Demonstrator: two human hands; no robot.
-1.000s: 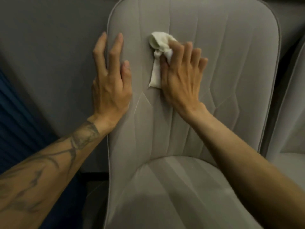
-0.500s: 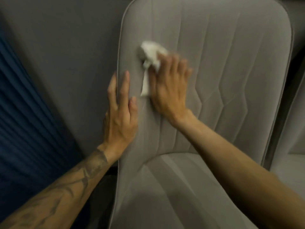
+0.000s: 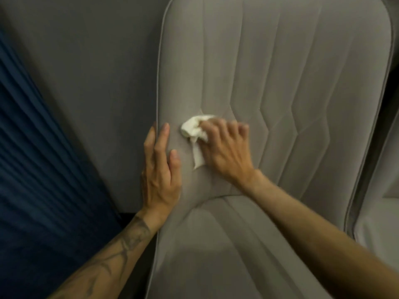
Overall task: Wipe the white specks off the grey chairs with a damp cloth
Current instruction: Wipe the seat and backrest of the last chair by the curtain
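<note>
Right hand (image 3: 224, 152) grips bunched white cloth (image 3: 194, 130) against grey chair backrest (image 3: 280, 83). Left hand (image 3: 160, 175) lies flat, fingers straight, bracing its edge. Advise short, firm, overlapping strokes.

A furnished indoor room, its kind unclear: a padded grey chair (image 3: 280, 83) stands beside a second chair (image 3: 380, 223), near a grey wall (image 3: 86, 72) and a blue pleated curtain (image 3: 32, 169).

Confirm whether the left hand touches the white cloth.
Apart. The head view shows bare fabric of the chair between the left hand and the cloth.
</note>
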